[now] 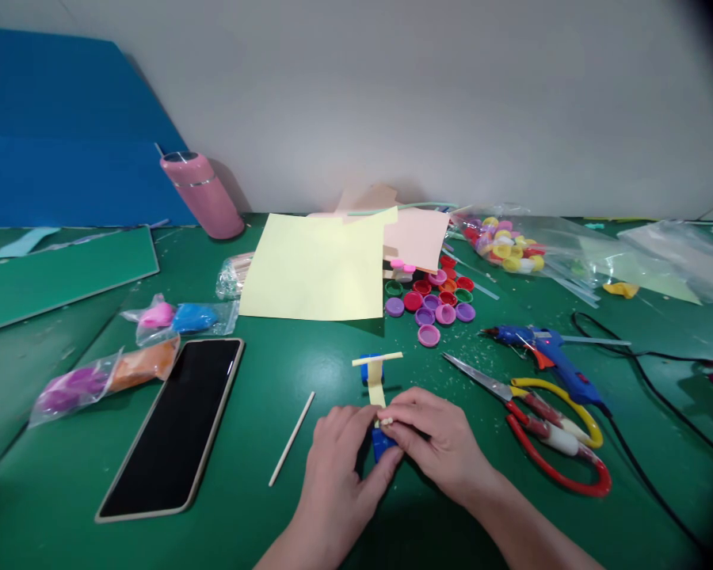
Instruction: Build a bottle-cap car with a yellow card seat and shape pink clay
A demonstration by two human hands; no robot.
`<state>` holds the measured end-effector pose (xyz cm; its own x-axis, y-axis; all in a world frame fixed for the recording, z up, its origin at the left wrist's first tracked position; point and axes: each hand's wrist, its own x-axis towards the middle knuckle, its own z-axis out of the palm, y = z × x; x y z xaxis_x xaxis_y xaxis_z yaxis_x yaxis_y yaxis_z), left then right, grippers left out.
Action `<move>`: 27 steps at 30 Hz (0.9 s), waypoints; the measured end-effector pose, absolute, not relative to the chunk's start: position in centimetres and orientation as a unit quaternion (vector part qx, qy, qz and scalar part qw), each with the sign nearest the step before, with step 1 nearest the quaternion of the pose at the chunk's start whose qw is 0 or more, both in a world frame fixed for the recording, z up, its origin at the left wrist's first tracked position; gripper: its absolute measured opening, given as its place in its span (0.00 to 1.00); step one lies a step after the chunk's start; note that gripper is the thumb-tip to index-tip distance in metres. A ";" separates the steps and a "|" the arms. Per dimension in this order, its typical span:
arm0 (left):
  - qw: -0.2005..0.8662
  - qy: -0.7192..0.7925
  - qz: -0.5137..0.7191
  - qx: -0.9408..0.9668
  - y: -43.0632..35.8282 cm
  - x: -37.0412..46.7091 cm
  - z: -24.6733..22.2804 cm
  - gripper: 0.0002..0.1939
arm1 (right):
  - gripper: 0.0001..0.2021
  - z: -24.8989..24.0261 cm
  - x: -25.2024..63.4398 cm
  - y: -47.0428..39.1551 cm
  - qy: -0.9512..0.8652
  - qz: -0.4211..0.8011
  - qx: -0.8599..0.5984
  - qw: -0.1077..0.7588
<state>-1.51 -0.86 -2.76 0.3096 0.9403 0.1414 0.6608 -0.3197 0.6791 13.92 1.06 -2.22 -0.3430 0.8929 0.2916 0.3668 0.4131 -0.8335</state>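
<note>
A small build lies in front of me: a pale yellow strip [376, 391] joins a blue piece [367, 372] at its far end to a second blue piece [383, 445] at its near end. A thin pale yellow stick [395, 356] lies crosswise over the far end. My left hand [343, 455] is closed around the near blue piece, thumb and fingers at its sides. Over the same end, my right hand [436, 439] pinches a small pale piece [386, 422], partly hidden by the fingertips. A loose white stick [291, 439] lies left of my left hand.
To the right are scissors [528, 404] and a blue glue gun [547, 352] with a black cord. Several bottle caps [428, 336] lie beyond my hands, beside yellow paper [314, 269]. Leftward are a phone [175, 427], bagged clay [77, 388] and a leaning pink flask [205, 194].
</note>
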 end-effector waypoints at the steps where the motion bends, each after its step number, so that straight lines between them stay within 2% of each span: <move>1: 0.260 0.522 0.269 0.766 -0.9 -1.5 -2.8 0.12 | 0.09 -2.2 13.9 1.1 -0.746 0.340 -0.422 0.388; 19: 0.236 0.517 0.288 0.771 -1.0 -1.6 -3.0 0.13 | 0.14 -2.5 14.2 0.9 -0.735 0.340 -0.426 0.403; 27: 0.236 0.518 0.294 0.768 -0.9 -1.5 -3.1 0.12 | 0.10 -2.4 13.9 0.9 -0.730 0.342 -0.437 0.400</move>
